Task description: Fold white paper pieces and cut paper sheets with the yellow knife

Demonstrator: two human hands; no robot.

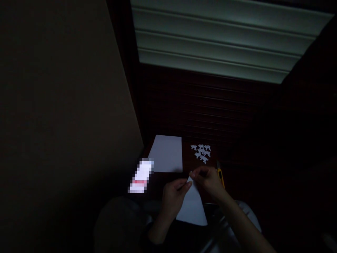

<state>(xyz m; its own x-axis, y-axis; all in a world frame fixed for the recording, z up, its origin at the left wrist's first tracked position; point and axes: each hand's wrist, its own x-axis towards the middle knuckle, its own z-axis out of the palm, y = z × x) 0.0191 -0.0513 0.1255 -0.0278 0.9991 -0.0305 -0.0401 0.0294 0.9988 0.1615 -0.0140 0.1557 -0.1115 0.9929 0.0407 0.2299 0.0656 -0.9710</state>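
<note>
Between my hands is a sheet of white paper (192,207), its narrow upper end pinched and its wide part hanging down toward my lap. My left hand (173,196) grips the left edge near the top, thumb and fingers closed. With thumb and fingertips, my right hand (209,179) pinches the top corner. Beyond the hands, several small folded white paper pieces (202,151) lie in a loose cluster on the dark table. A larger flat white sheet (167,154) lies to their left. The scene is dim, so fold details on the held paper are hard to see.
A lit, pixelated phone-like screen (141,176) lies at the table's left side. A yellow-handled utility knife (220,177) lies at the right edge, beside my right wrist. Dark slatted panelling (200,102) stands behind the table, and a plain wall (79,88) rises on the left.
</note>
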